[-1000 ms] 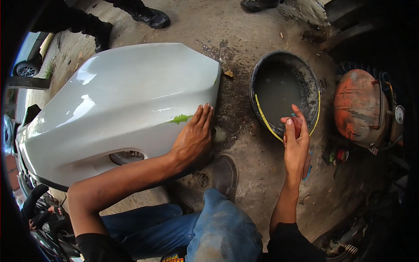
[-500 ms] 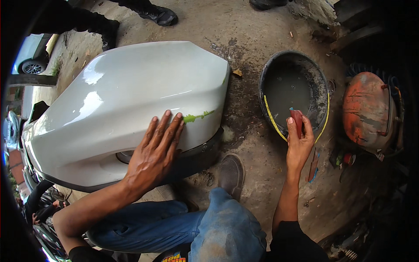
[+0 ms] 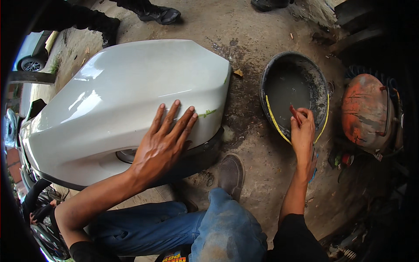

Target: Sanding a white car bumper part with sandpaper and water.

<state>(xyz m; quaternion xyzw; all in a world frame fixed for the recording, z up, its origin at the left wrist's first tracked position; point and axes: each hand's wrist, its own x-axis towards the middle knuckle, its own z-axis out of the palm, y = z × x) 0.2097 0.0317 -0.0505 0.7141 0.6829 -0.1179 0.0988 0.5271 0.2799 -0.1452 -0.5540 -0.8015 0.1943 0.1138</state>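
Note:
A white car bumper [image 3: 144, 83] lies on the ground in front of me at the left. My left hand [image 3: 161, 135] rests on its right part, palm down with fingers spread, partly covering a bright green patch [image 3: 207, 113] in the white paint. Over the near side of a round black tub [image 3: 263, 83] of grey, murky water, my right hand [image 3: 303, 131] pinches a folded piece of reddish-brown sandpaper [image 3: 295, 114]. Most of that piece is hidden by the fingers.
A worn orange metal tank [image 3: 364, 109] with a handle stands right of the tub. A yellow strip [image 3: 274, 118] lines the tub's near rim. Other people's dark shoes [image 3: 163, 15] are beyond the bumper. My own shoe [image 3: 231, 174] sits between bumper and tub.
My left hand has slid right across the bumper, covering more of the green patch. My right hand has turned slightly, still over the tub, so less of the sandpaper shows.

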